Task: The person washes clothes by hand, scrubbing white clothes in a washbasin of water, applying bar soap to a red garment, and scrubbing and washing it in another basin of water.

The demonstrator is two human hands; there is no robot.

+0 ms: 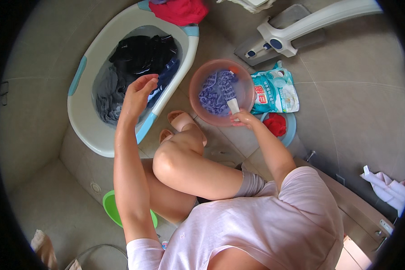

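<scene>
My left hand (140,94) is raised over the inner side of a large white oval tub (77,118) with light blue grips. Nothing shows in it, and its fingers are loosely bent. Black, grey and navy clothes (143,54) soak in the tub's water. Between the thumb and fingers of my right hand (243,118) is a white oblong bar (233,106), exact kind unclear. This hand is at the near rim of a pink plastic basin (197,111). Inside the basin, a purple cloth with white lettering (212,91) lies in cloudy water.
A teal-and-white detergent bag (273,89) stands right of the pink basin. Beside it, a light blue basin (292,130) holds a red cloth (275,125). Red fabric (179,11) hangs over the tub's far end. A flat mop (283,38) leans behind; a green basin (111,204) is lower left.
</scene>
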